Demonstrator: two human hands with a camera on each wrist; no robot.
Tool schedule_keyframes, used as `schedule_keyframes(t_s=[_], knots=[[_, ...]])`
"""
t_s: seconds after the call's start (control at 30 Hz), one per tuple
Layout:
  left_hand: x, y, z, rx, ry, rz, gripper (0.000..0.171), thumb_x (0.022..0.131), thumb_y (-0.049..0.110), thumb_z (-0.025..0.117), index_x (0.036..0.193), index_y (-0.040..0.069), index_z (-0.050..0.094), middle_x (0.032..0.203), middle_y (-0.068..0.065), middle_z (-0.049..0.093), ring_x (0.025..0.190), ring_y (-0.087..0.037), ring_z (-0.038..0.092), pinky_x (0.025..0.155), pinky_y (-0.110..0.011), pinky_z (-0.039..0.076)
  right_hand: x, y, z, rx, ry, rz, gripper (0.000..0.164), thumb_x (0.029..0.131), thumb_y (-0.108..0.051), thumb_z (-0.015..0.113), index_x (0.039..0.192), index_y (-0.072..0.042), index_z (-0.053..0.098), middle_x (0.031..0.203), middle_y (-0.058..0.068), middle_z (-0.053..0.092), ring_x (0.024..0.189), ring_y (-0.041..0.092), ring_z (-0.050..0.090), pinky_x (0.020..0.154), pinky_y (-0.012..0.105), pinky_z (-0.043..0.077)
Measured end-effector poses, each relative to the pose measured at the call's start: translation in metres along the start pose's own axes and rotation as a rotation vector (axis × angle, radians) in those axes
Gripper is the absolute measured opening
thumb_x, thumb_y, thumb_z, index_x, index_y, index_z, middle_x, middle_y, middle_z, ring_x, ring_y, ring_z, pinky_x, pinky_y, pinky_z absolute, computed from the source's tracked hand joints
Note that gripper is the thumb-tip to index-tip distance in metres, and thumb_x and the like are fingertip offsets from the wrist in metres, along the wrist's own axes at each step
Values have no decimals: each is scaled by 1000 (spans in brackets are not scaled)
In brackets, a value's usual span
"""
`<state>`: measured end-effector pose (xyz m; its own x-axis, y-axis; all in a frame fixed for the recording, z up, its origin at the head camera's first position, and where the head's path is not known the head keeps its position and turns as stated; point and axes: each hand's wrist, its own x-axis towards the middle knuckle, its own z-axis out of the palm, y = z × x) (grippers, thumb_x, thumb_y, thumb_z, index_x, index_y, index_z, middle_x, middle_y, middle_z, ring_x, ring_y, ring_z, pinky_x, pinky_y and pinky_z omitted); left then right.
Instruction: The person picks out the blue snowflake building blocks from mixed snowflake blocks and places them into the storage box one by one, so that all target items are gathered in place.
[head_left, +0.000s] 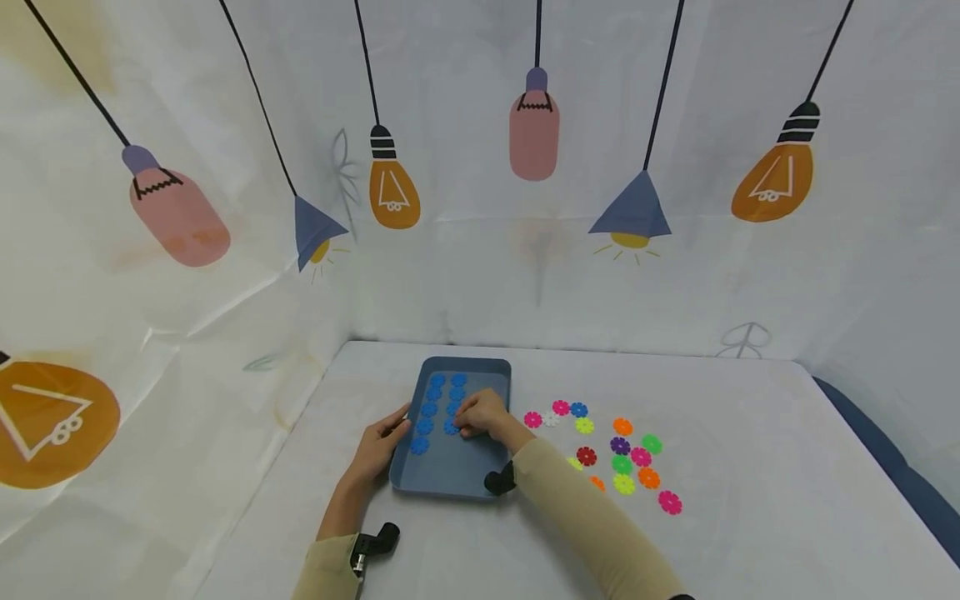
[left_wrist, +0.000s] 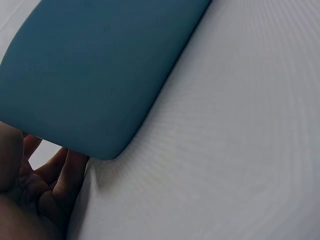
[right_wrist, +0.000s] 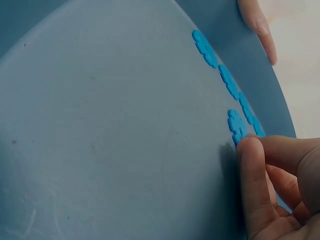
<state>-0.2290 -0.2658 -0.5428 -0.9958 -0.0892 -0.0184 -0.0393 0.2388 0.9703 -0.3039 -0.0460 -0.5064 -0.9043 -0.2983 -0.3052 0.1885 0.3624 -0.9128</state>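
Observation:
A blue-grey rectangular tray [head_left: 453,473] lies on the white table. My left hand [head_left: 377,448] grips its left rim, and in the left wrist view the fingers [left_wrist: 65,172] reach beneath the tray's edge. Blue flower-shaped plastic discs [head_left: 429,409] stand in two columns on the tray's left half. My right hand [head_left: 486,413] is over the tray at the near end of the second column. Thumb and forefinger there pinch a blue flower-shaped disc [right_wrist: 235,124] low against the tray floor; the fingertips cover part of it.
Right of the tray, loose flower-shaped discs lie scattered, among them a purple one [head_left: 620,446], a dark red one [head_left: 587,456] and a pink one [head_left: 671,502]. Behind the table [head_left: 750,433] hangs a white sheet [head_left: 465,275] printed with lamps. Something dark blue [head_left: 870,442] stands beyond the right edge.

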Motion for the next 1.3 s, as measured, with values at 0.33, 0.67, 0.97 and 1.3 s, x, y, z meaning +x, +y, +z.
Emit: schedule_keyframes(t_s=[0.33,0.67,0.97,1.3], knots=[[-2,0,0,-17,0,3,46,98,23,61,142,11,52,129,-18,59,129,-30,46,108,-48,32,0,-2,-1,-8,-14,3,6,79,1,78,80,-1,72,69,10,68,50,10,60,55,27,55],[0,-3,-2,9,0,5,48,98,25,61,142,11,51,126,-17,60,123,-29,49,104,-47,36,-1,-13,-15,29,-112,-42,11,83,-3,76,92,1,73,78,11,68,58,13,63,62,30,56],[1,-1,-1,5,22,-42,46,97,24,62,141,14,54,122,-15,61,118,-26,50,102,-45,37,-13,-30,-37,8,-194,-159,25,86,-9,75,107,4,71,94,22,68,74,29,68,75,46,56],[1,2,0,-15,17,-62,45,97,22,62,141,14,54,124,-15,59,122,-26,47,105,-45,34,-29,-32,-75,-60,-175,-251,25,89,-17,73,109,-3,72,95,15,69,83,37,66,78,48,55]])
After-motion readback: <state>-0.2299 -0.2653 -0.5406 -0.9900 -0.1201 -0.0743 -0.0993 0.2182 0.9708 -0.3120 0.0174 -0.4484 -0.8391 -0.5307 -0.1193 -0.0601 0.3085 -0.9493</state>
